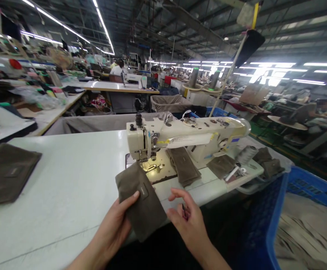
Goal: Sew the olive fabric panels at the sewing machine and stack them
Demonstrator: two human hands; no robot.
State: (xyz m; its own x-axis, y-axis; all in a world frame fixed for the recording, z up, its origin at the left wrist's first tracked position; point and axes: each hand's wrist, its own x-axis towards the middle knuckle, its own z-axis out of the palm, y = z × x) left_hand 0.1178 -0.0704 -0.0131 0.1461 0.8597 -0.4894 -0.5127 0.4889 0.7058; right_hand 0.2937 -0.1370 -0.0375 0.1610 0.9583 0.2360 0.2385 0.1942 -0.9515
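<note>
My left hand (117,219) grips a dark olive fabric piece (145,208) with a small label patch, thumb on top near the label. The piece is held tilted in front of the sewing machine (180,135), its upper end by the needle area. My right hand (190,221) is just right of the piece. Its thumb and forefinger are apart, while the other fingers curl round a small dark tool (185,212), mostly hidden. Folded olive pieces (183,167) lie on the machine bed under the arm.
A larger stack of olive pieces (8,174) lies on the white table (68,180) at left. Right of the machine are another olive piece (221,166), a grey thread cone (246,154) and a blue crate (276,210) holding beige fabric. A person (120,68) sits farther back.
</note>
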